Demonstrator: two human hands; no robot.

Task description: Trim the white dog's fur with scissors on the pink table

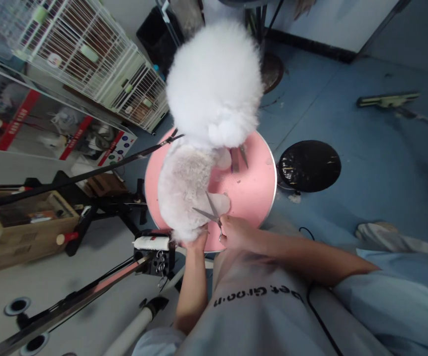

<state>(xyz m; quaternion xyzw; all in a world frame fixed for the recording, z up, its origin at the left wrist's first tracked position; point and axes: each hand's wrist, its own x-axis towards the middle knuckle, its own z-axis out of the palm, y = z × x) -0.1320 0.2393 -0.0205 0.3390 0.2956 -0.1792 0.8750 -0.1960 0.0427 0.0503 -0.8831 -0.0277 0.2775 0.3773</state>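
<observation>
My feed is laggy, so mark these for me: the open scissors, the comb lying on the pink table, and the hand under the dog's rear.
scissors [209, 211], head view, where the open blades cross.
comb [235, 160], head view, middle of its spine.
left hand [195, 241], head view, back of the hand, against the dog's fur.

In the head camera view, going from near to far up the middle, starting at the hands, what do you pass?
Right hand and left hand → scissors → dog on the pink table → combs beside the dog → dark floor base behind the dog.
</observation>
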